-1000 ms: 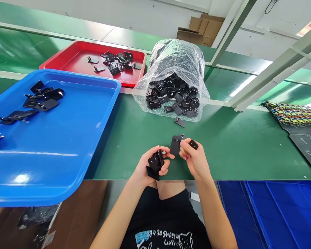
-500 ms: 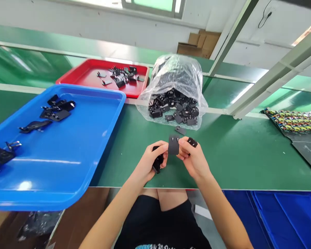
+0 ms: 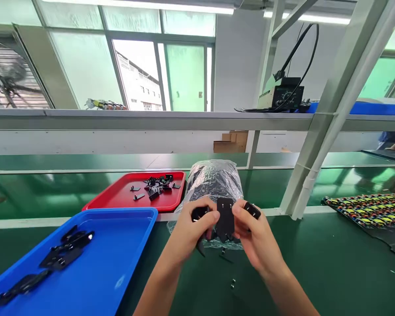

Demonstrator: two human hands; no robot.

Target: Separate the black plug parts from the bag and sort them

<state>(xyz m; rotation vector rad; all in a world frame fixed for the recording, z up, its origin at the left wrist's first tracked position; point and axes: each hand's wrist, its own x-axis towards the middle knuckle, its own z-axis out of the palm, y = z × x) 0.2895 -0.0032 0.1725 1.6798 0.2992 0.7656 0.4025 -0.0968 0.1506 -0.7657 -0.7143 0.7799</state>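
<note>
Between both hands, a flat black plate with small pins near its top edge is held upright. My left hand pinches its left side, and more black parts are tucked in that palm. My right hand grips the right edge with thumb and finger, while another small black piece sits between its fingers. Behind the hands stands a clear plastic bag of black parts, its mouth mostly hidden by them. A loose dark piece lies on the green table below, near small shiny bits.
At the left is a blue tray with several black parts; behind it, a red tray holds more. A shelf crosses above the table, with a grey post at right. Colourful components lie on a dark sheet.
The view has tilted up, bringing the shelf and windows into sight. My hands, still holding the black plate, have been raised and now cover the bag's mouth.
</note>
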